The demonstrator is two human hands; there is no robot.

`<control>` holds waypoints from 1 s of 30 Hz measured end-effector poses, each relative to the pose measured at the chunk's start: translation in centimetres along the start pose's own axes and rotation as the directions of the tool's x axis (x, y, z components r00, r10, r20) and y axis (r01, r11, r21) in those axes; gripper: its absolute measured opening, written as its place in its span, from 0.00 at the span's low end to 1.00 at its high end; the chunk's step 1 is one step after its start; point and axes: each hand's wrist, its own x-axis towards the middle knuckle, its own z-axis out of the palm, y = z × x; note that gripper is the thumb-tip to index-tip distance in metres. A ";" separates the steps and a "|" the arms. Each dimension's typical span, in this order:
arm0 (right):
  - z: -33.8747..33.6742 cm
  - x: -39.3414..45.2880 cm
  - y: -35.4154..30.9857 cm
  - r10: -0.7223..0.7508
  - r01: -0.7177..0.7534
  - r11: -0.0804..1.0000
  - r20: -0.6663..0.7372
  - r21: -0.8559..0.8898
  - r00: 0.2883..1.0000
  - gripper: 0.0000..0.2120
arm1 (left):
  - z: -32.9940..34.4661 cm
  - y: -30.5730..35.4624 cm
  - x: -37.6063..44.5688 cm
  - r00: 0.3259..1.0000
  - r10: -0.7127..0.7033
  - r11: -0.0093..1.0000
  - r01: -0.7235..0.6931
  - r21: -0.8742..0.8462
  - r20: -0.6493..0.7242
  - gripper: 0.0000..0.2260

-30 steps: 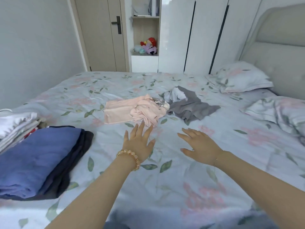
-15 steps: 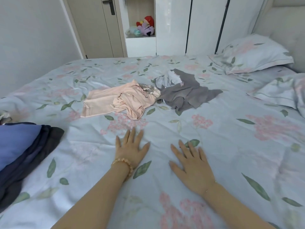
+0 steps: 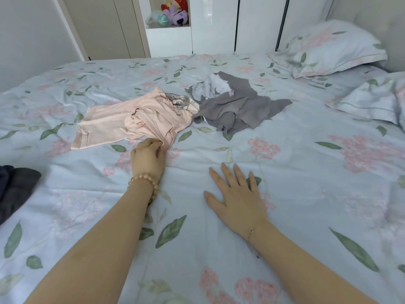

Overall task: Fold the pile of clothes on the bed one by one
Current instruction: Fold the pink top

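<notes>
Dark folded cloth at far left edge, partly out of view, prob. done already. Pink garment next, crumpled on bed sheet, mid-left, just beside grey garment on its right; the two touching at one corner, it seems. Left hand at near hem of pink one, fingers curled, pinching a fold of the fabric w/ thumb. Right hand flat on sheet, fingers spread and straight, holding nothing, well apart from both garments. Pillow far right.

For step in hand: better to pull pink piece toward body slowly, only this one, so grey does not drag along. Then shake out and lay flat before folding, b/c sleeves look bunched under. Right hand free to take second corner.
</notes>
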 end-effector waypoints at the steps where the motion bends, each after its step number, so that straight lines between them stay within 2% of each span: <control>1: -0.1 0.0 0.0 0.000 0.000 1.000 0.007 0.000 1.000 0.37 | -0.1 0.1 -0.1 1.000 0.021 1.000 -0.021 -0.013 -0.015 0.12; 4: -0.3 -0.1 -0.2 -0.005 0.004 1.000 0.030 0.024 1.000 0.38 | -1.2 1.1 -1.7 0.997 0.037 0.998 -0.033 -0.062 0.066 0.08; 7: -0.9 -0.1 -0.2 -0.004 0.001 0.998 0.050 0.061 0.999 0.32 | -3.3 2.2 -4.2 0.991 0.067 0.994 -0.056 -0.097 0.114 0.11; 9: -1.4 -0.5 0.0 -0.014 0.007 0.989 0.049 0.145 0.999 0.28 | -5.1 3.3 -6.3 0.987 0.053 0.992 -0.034 -0.125 0.151 0.10; 12: -2.6 -1.9 0.3 -0.002 -0.020 0.942 0.068 0.334 0.998 0.23 | -7.4 5.5 -9.1 0.961 0.005 0.978 0.053 -0.201 0.278 0.08; 14: -4.2 -3.1 0.2 0.029 -0.084 0.850 0.113 0.520 0.993 0.19 | -8.8 7.3 -10.9 0.934 0.003 0.955 0.104 -0.279 0.356 0.12; 16: -5.8 -4.4 0.1 0.072 -0.175 0.713 0.177 0.679 0.982 0.17 | -10.0 8.8 -12.5 0.910 0.025 0.939 0.120 -0.321 0.413 0.12; 19: -7.4 -6.0 0.9 0.137 -0.293 0.552 0.262 0.781 0.955 0.14 | -11.8 11.0 -14.3 0.878 0.107 0.893 0.122 -0.433 0.467 0.13; 22: -8.2 -7.2 2.1 0.176 -0.341 0.410 0.293 0.846 0.940 0.11 | -14.2 12.5 -15.4 0.832 0.179 0.792 0.195 -0.579 0.524 0.16; 24: -8.9 -8.0 2.3 0.186 -0.366 0.403 0.316 0.839 0.930 0.13 | -15.5 13.0 -15.9 0.773 0.234 0.709 0.279 -0.648 0.589 0.11; 26: -9.4 -8.6 2.0 0.188 -0.379 0.432 0.329 0.818 0.925 0.14 | -16.4 12.5 -15.5 0.713 0.254 0.705 0.327 -0.630 0.654 0.05; 27: -9.4 -8.7 1.7 0.183 -0.393 0.455 0.348 0.799 0.920 0.15 | -16.6 11.7 -14.9 0.725 0.230 0.741 0.303 -0.600 0.650 0.05; 29: -9.2 -8.9 0.9 0.146 -0.395 0.543 0.380 0.741 0.914 0.20 | -16.8 9.3 -13.2 0.826 0.106 0.867 0.195 -0.459 0.553 0.05; 30: -8.9 -9.0 0.4 0.113 -0.365 0.621 0.382 0.693 0.917 0.24 | -16.8 8.0 -12.3 0.872 0.027 0.921 0.168 -0.351 0.488 0.06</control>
